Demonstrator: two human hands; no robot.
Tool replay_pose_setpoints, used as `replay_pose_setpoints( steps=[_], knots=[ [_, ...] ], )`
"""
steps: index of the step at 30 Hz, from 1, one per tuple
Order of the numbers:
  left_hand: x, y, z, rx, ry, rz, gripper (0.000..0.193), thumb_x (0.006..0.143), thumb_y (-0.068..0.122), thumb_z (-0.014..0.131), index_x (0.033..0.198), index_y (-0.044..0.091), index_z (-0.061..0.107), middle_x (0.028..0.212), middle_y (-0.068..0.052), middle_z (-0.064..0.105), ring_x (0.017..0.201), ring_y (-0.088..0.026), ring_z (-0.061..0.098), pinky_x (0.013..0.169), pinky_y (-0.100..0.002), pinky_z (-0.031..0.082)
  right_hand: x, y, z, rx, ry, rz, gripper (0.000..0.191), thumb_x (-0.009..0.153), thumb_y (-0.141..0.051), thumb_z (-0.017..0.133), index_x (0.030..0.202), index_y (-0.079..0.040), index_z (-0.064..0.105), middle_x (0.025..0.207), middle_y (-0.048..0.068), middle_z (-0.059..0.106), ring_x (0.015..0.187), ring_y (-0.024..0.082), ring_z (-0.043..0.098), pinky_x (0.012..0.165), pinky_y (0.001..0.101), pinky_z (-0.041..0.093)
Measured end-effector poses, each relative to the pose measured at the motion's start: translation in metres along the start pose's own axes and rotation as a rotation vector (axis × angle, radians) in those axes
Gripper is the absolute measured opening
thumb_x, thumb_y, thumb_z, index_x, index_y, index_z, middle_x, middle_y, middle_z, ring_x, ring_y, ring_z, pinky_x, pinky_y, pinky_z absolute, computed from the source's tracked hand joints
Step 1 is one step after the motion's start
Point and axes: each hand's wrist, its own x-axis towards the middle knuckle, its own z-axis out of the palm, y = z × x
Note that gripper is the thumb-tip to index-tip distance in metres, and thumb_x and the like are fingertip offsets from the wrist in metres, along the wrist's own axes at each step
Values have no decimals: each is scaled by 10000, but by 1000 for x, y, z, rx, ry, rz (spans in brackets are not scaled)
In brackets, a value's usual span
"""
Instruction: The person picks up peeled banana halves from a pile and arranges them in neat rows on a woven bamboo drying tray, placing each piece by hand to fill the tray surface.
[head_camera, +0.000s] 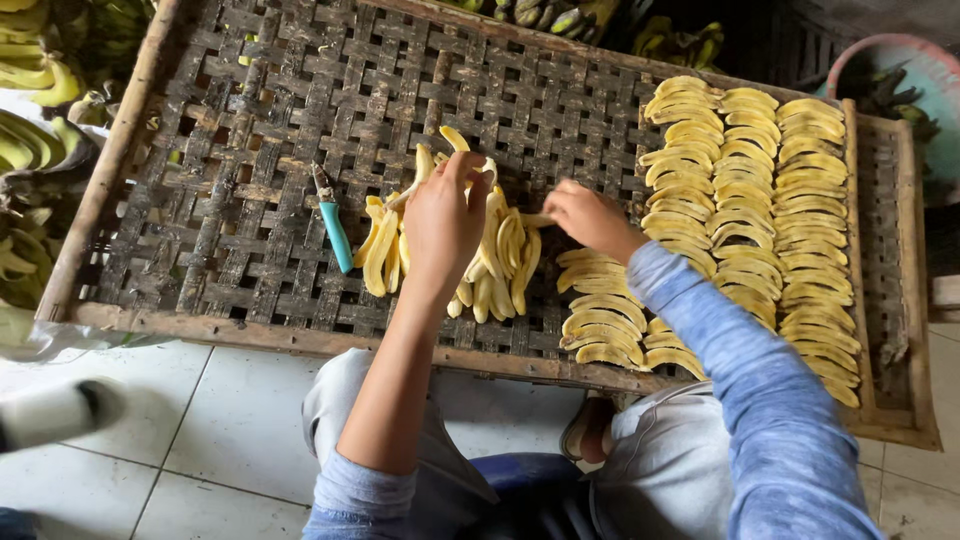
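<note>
A woven bamboo tray (260, 170) lies before me with a loose pile of peeled banana slices (500, 260) near its middle. My left hand (445, 215) rests on that pile, fingers pinching a slice at its top. My right hand (590, 215) reaches into the pile's right side and holds the end of a slice. Neat rows of laid-out slices (750, 200) fill the tray's right part, and a shorter row (605, 315) runs just below my right hand.
A small peeler with a teal handle (333, 225) lies on the tray left of the pile. Unpeeled bananas (30, 150) are heaped at the left and along the far edge. White floor tiles (200, 430) and my knees are below.
</note>
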Motion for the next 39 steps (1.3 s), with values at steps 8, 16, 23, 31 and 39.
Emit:
replay_pose_setpoints(
  steps=[8, 16, 23, 31, 39],
  knots=[
    [-1, -4, -1, -1, 39, 45, 185, 949, 200, 709, 1098, 97, 672, 976, -96, 760, 743, -274, 723, 654, -397, 546, 61, -111, 53, 26, -48, 219, 262, 935, -182, 682, 1058, 29, 589, 736, 173, 661, 648, 348, 686, 607, 449, 569],
    [1, -2, 7, -13, -1, 18, 158, 947, 212, 707, 1064, 111, 675, 948, -82, 760, 741, -279, 726, 667, -418, 544, 56, -89, 71, -31, 66, 139, 229, 958, -169, 648, 1035, 40, 597, 793, 204, 703, 728, 386, 709, 643, 470, 566],
    [0, -12, 19, 45, -38, 13, 142, 950, 191, 688, 1065, 107, 684, 888, -126, 743, 726, -308, 710, 636, -440, 533, 55, -29, -9, 385, -223, 211, 291, 945, -181, 668, 1164, 6, 619, 1074, 127, 740, 956, 204, 717, 839, 348, 587],
    [-37, 2, 102, 204, -432, 37, 245, 982, 335, 651, 1068, 106, 664, 886, -105, 736, 721, -298, 720, 640, -430, 562, -19, 44, -32, 326, -376, 397, 258, 983, -194, 646, 1188, -38, 660, 1079, 97, 743, 977, 196, 692, 856, 357, 558],
    [-60, -13, 120, 314, -506, 114, 260, 962, 320, 652, 1065, 81, 641, 921, -154, 732, 832, -364, 720, 751, -483, 551, -21, 52, -17, 173, -306, 185, 207, 922, -191, 741, 1079, -56, 734, 1015, 135, 725, 956, 219, 663, 825, 355, 541]
  ],
)
